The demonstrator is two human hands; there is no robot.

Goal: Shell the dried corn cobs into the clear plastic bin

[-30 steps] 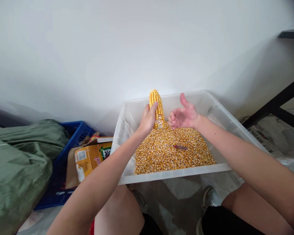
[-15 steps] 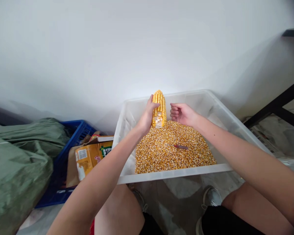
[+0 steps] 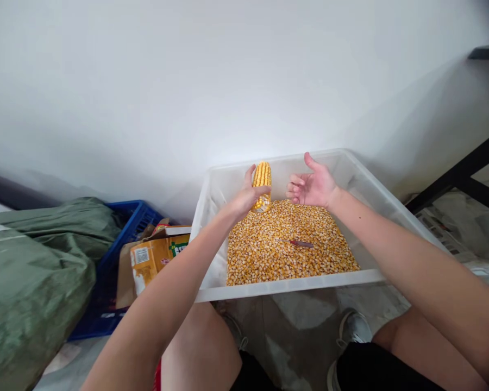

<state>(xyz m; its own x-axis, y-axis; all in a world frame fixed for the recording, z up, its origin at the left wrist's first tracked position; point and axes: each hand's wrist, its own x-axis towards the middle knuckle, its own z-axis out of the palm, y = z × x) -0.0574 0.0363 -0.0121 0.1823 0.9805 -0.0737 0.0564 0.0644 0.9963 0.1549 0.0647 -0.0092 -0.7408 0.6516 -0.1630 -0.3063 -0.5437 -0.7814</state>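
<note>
Bends both legs closest of all, at six o'clock from the middle of the plastic tub [image 3: 293, 284]: the left leg [image 3: 204, 347] toward seven, the right leg [image 3: 424, 347] toward five, in black shorts [image 3: 375, 366]. Wears pale shoes [image 3: 355, 327], set on the floor just past the knees. Has on the left, between eight and nine o'clock, a green sheet [image 3: 36, 282] bunched over a blue crate [image 3: 93, 320], with a yellow packet [image 3: 146, 260] against cardboard [image 3: 124, 277] in it.

Faces loose corn kernels [image 3: 269, 255] heaped over much of the tub's bottom, with a thin tool [image 3: 301, 244] lying on top near the middle, reddish handle toward three o'clock. Grips a corn cob [image 3: 263, 175] in the left hand [image 3: 244, 198], at eleven o'clock above the heap, nearly upright, with the thumb laid across the front and the lower end patchy and pale. Lifts the right hand [image 3: 314, 184] at one o'clock, apart from the cob, with thumb raised, palm showing and fingers loosely curled; cannot tell of any kernel in them.

Ends beyond the tub in a black frame [image 3: 464, 174] between two and three o'clock, and a white wall [image 3: 228, 70] at twelve.
</note>
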